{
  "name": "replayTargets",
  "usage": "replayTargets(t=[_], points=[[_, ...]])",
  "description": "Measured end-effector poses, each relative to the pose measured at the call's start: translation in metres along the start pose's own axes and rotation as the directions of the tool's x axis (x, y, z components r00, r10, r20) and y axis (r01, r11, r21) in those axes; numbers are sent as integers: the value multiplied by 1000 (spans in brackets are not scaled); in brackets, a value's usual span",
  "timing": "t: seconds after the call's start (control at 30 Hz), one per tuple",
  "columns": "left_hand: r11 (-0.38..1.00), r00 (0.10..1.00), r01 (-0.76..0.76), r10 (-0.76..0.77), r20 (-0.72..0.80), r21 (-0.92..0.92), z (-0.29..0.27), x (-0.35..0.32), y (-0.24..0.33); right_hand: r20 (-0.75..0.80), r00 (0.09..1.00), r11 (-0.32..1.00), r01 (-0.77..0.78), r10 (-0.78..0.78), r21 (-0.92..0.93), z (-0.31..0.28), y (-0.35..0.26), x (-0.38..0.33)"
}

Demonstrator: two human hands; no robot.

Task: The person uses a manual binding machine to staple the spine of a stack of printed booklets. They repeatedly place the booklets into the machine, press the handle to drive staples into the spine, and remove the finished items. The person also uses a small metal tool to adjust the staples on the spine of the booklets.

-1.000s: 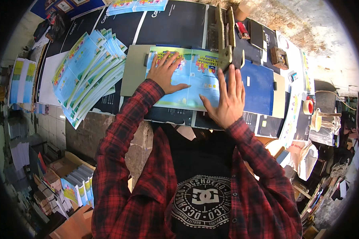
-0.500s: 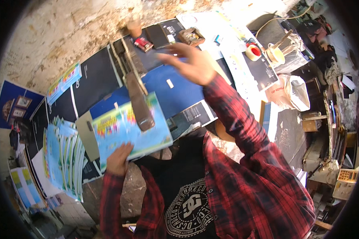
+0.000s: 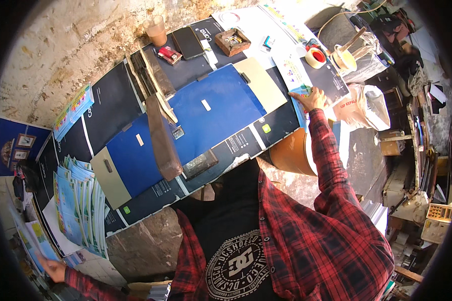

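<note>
The print is gone from the blue board (image 3: 216, 105) under the wooden arm (image 3: 163, 143), so the handling shifts to the sides. The right hand (image 3: 314, 99) has its fingertips on the right prints (image 3: 292, 74), the left hand (image 3: 54, 269) meets the left prints (image 3: 41, 232) at their edge; whether either pinches I cannot tell

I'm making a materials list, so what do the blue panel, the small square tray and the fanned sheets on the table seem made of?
Blue panel: coated card or plastic, I can't tell which; flat, smooth, faintly shiny. Square tray: probably unpolished wood, from its thick, dull brown walls. Fanned sheets: likely printed paper or thin card, given their thin, overlapping edges; finish unclear.
</note>
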State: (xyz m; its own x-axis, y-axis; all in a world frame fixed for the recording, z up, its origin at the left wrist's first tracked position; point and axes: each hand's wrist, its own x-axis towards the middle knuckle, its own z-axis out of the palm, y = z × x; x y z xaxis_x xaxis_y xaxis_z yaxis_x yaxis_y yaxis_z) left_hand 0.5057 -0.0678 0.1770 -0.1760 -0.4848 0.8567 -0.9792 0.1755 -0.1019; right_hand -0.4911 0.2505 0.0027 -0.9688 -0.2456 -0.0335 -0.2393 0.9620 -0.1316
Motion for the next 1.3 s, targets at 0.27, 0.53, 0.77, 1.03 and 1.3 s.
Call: replayTargets(t=[0.27, 0.53, 0.77, 1.03, 1.3], points=[[970, 696, 214, -72, 715, -110, 120, -151, 15, 211, 974, 997, -79, 77, 2, -2, -22, 38], [432, 546, 355, 624, 559, -829, -46, -96, 400, -156, 979, 844, -26, 129, 536, 6, -3, 12], [-96, 774, 474, 520, 362, -875, -81, -67, 598, -264, 627, 499, 760, -733, 417, -124, -11, -121], [-105, 418, 894, 543, 728, -435, -63, -126, 597, 414, 358, 541, 654, -837, 528, -114, -127, -140], [-215, 206, 957, 30, 978, -195, 15, -120, 557, -253, 298, 240, 941, -920, 237, -10, -223, -164]])
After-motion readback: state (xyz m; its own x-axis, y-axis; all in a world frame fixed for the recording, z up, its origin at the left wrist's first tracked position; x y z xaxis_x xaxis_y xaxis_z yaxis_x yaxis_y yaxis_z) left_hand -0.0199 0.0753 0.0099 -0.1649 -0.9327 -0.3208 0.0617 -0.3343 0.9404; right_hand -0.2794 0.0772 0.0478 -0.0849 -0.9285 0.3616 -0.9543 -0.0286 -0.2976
